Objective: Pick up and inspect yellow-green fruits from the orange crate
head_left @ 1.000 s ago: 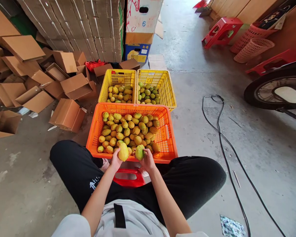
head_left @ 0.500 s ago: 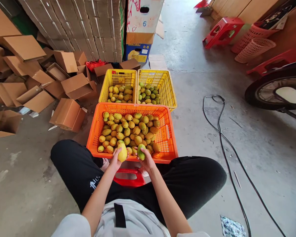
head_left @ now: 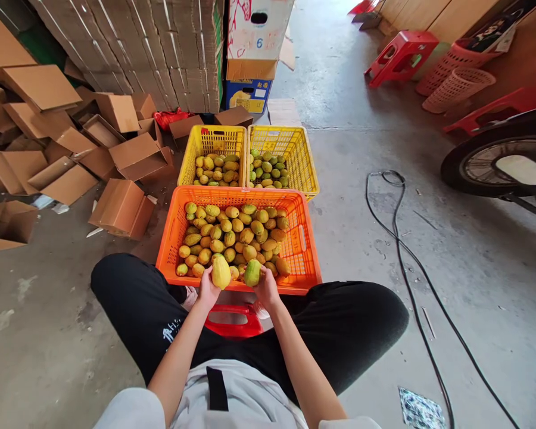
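I sit on a red stool (head_left: 232,320) in front of an orange crate (head_left: 301,250) full of several yellow-green mangoes. My left hand (head_left: 206,291) is closed round a yellow mango (head_left: 221,272), held up at the crate's near edge. My right hand (head_left: 267,289) grips a greener mango (head_left: 252,273) right beside it. Both fruits are upright above the near rim. Behind the orange crate stand two yellow crates, the left one (head_left: 209,143) with yellower mangoes and the right one (head_left: 301,161) with greener ones.
Loose cardboard boxes (head_left: 122,205) litter the floor to the left, with stacked flat cartons (head_left: 161,47) behind. A black cable (head_left: 399,238) runs across the concrete at right. A motorbike wheel (head_left: 500,167), red stools (head_left: 402,53) and pink baskets (head_left: 458,86) are at far right.
Both hands have turned their mangoes in place; the right one's green mango was tilted down half a second ago and is upright again. The hands stay at the crate's near edge.
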A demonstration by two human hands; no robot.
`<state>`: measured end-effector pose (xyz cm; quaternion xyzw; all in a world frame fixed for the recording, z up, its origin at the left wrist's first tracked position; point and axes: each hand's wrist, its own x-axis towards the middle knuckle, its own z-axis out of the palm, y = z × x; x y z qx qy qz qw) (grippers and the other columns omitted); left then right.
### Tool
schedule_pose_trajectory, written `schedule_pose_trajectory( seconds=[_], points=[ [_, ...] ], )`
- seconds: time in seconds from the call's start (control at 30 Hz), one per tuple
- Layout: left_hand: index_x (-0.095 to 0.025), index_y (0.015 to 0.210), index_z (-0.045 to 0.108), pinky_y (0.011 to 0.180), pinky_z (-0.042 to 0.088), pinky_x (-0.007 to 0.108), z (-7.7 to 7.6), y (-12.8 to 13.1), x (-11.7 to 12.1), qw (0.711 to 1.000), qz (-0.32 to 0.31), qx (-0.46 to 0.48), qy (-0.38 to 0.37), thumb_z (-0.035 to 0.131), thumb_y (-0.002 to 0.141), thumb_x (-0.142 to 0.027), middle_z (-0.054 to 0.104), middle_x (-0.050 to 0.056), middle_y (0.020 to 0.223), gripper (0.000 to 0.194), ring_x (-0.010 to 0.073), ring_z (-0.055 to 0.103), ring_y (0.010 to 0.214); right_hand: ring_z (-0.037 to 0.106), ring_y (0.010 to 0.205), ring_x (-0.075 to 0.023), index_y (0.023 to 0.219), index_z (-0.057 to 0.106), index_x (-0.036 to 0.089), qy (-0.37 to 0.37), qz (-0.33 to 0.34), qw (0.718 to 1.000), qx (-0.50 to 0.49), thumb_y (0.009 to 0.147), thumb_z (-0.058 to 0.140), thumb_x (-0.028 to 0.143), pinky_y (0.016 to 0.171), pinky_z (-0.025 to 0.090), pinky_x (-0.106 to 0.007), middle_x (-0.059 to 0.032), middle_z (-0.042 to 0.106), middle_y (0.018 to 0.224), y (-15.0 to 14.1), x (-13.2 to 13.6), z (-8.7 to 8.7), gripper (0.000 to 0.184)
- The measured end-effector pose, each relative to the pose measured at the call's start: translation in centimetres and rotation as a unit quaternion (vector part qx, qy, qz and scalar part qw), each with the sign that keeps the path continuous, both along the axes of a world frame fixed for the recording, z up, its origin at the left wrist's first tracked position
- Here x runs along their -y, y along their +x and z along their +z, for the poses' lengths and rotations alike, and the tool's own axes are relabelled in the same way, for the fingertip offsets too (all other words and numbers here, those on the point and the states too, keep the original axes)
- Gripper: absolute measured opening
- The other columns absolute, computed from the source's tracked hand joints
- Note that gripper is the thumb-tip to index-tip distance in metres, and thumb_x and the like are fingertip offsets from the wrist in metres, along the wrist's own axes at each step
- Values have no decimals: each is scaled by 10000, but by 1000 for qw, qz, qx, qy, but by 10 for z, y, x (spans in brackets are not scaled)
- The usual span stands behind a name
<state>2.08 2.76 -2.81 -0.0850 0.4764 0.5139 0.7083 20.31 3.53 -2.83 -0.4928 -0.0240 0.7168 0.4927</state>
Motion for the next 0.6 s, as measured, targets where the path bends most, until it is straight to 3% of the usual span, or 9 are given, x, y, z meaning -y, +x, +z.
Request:
schedule_pose_trajectory(
  seconds=[0.13, 0.27, 0.43, 0.6],
  points=[
    [-152, 1242, 696, 1121, 523, 594, 9, 4, -1, 1000, 8, 10, -19, 643, 958, -328, 764, 156, 1226, 338, 340, 695, 1240, 778, 944, -317, 959, 709, 250, 5, -3, 1000, -26, 704, 818, 468, 733, 650, -426, -38, 787, 874, 1, 1, 2, 353],
    [-168, 1152, 706, 1140, 528, 500, 2, 3, 3, 999, 26, -34, -5, 731, 887, -254, 754, 133, 1246, 280, 299, 676, 1274, 756, 823, -239, 971, 703, 248, -8, -20, 998, -59, 681, 883, 392, 763, 667, -407, -9, 776, 874, 4, 4, 6, 371],
    [-187, 1157, 697, 990, 601, 408, -6, 2, 10, 997, -42, -35, 51, 839, 780, -315, 768, 137, 1192, 422, 316, 724, 1185, 725, 717, -191, 985, 674, 227, -1, 53, 995, -90, 627, 939, 341, 661, 656, -349, -27, 773, 908, 2, 8, 11, 460],
    [-184, 1136, 663, 820, 625, 401, -10, 8, 12, 989, -87, -95, 67, 970, 608, -406, 781, 129, 1018, 650, 300, 774, 903, 682, 621, -156, 958, 612, 236, 19, 107, 994, -17, 621, 969, 349, 490, 564, -257, -2, 739, 838, -3, 11, 10, 504]
  ],
)
